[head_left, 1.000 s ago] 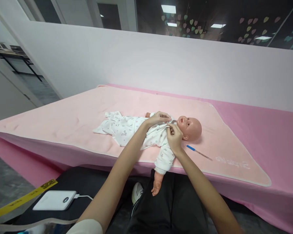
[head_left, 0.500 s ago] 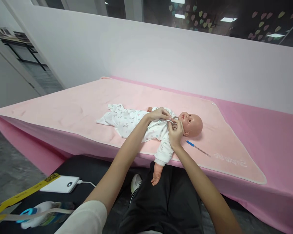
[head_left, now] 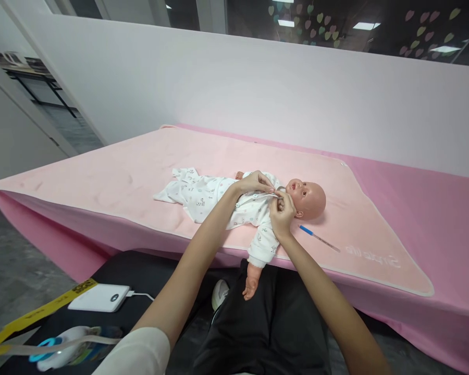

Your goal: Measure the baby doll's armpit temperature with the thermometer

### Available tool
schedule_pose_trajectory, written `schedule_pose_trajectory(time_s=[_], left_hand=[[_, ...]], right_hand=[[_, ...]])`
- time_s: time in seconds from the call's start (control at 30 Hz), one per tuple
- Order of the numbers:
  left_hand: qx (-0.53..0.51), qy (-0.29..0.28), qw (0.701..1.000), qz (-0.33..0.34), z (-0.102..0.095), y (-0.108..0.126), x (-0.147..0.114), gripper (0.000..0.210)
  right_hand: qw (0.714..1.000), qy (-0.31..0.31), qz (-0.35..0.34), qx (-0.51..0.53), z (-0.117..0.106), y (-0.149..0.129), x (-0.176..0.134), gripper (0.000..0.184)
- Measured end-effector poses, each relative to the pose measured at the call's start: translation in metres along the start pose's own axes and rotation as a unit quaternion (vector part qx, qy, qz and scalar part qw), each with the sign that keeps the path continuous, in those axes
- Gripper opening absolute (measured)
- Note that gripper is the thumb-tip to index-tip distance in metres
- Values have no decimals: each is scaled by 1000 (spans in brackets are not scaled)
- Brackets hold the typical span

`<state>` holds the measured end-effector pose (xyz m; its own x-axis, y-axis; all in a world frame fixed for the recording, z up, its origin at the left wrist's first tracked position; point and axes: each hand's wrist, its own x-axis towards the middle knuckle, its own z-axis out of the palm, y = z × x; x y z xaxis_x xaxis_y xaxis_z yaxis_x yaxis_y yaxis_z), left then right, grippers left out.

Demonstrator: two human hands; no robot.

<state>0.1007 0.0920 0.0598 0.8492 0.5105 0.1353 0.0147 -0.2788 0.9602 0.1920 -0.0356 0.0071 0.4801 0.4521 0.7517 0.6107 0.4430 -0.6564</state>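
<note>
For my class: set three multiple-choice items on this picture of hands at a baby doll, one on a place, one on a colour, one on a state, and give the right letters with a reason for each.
1. Where does the thermometer lie?
A. On the blanket beside the doll's head
B. On the floor
C. In the doll's hand

2. What colour is the thermometer's thick end?
A. Red
B. Blue
C. Green

3. What are the left hand and right hand doing?
A. Resting in the lap
B. Lifting the doll
C. Pinching the collar of the doll's suit

Answers:
1 A, it rests on the pink cloth near the head.
2 B, that end shows blue.
3 C, both sets of fingers meet at the neckline.
</note>
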Motion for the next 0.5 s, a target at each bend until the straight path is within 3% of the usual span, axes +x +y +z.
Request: schedule_pose_trajectory(time_s=[0.3, 0.5], left_hand=[[34, 15, 999, -8, 2, 7, -2, 30], [51, 13, 999, -5, 3, 10, -3, 29]], right_hand=[[998, 52, -26, -9, 1, 0, 0, 15], [998, 35, -56, -17, 1, 1, -1, 13]])
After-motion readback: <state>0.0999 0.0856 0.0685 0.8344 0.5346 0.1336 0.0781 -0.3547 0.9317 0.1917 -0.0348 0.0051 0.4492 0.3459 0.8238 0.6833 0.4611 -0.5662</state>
